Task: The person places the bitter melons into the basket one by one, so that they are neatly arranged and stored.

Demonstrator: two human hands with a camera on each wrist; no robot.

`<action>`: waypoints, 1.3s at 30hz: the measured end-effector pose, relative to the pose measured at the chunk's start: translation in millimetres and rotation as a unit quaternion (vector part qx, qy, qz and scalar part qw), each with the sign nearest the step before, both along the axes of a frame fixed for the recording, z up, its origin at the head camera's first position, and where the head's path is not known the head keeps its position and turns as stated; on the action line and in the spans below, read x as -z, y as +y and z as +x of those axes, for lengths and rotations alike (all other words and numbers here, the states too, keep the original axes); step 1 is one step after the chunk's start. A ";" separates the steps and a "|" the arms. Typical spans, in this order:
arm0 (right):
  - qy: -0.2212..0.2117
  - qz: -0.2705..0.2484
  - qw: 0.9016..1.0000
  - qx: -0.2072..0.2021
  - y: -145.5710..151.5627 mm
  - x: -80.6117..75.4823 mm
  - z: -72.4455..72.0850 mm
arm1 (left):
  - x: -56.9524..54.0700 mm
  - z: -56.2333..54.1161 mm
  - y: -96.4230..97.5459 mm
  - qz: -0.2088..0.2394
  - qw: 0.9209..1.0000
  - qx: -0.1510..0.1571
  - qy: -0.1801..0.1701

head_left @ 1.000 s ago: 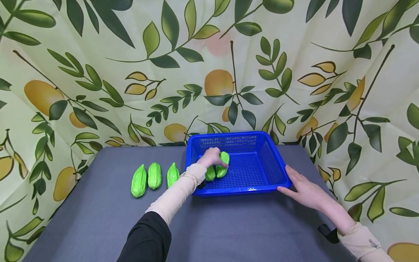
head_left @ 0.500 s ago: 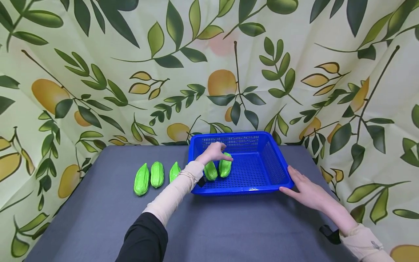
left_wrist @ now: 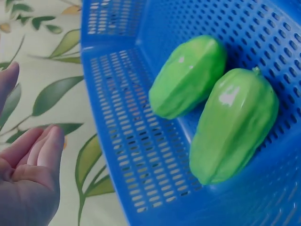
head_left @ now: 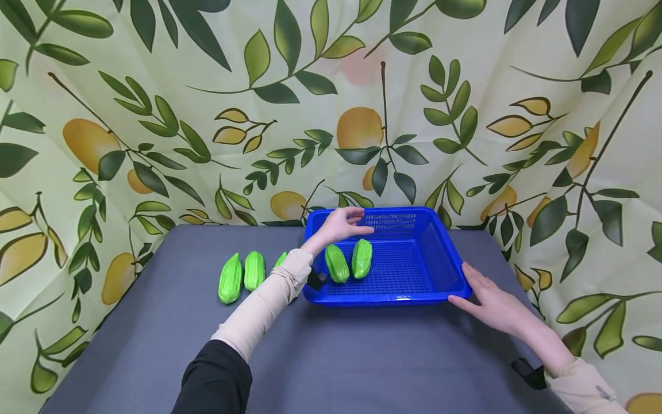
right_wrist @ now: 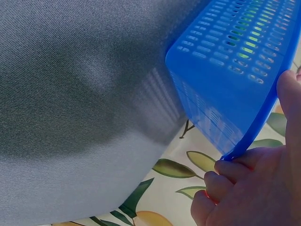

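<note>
Left hand [head_left: 338, 225] lifted off green fruit [head_left: 362, 259], loosely spread, right hand [head_left: 493, 305] spread against basket [head_left: 393, 298]

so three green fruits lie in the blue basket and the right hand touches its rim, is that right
Not quite: the head view shows two green fruits in the blue basket, not three. The right hand does touch its rim.

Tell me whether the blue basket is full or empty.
Partly full: the blue basket holds two green objects, most of its floor bare.
</note>
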State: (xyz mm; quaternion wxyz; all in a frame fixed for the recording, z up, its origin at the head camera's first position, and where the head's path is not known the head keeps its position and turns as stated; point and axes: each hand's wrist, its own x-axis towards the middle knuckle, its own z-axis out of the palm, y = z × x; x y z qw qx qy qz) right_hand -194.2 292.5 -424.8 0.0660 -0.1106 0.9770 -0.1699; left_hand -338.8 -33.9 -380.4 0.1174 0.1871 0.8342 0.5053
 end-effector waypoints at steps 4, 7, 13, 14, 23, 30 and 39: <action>0.004 0.001 1.000 0.000 0.9 -0.1 -0.3 | -9.0 1.0 -10.6 0.060 0.998 0.001 -0.013; 0.004 0.000 1.000 -0.002 0.4 0.3 -0.1 | -14.5 4.4 -19.9 0.084 0.996 -0.008 -0.014; 0.008 -0.002 1.000 -0.001 0.9 0.8 2.0 | -23.6 11.4 -36.9 0.107 0.994 -0.032 0.015; 0.008 -0.002 1.000 -0.001 0.8 1.2 2.1 | -24.6 12.4 -39.5 0.107 0.994 -0.032 0.018; 0.006 -0.006 1.000 -0.006 0.6 0.8 1.3 | -29.4 24.1 -63.6 0.138 0.990 -0.035 0.019; 0.004 -0.004 1.000 -0.004 1.5 2.6 -0.3 | -27.7 27.8 -73.5 0.134 0.990 -0.039 0.020; 0.001 -0.007 1.000 -0.002 1.7 0.7 0.1 | -27.0 35.8 -88.2 0.145 0.988 -0.054 0.005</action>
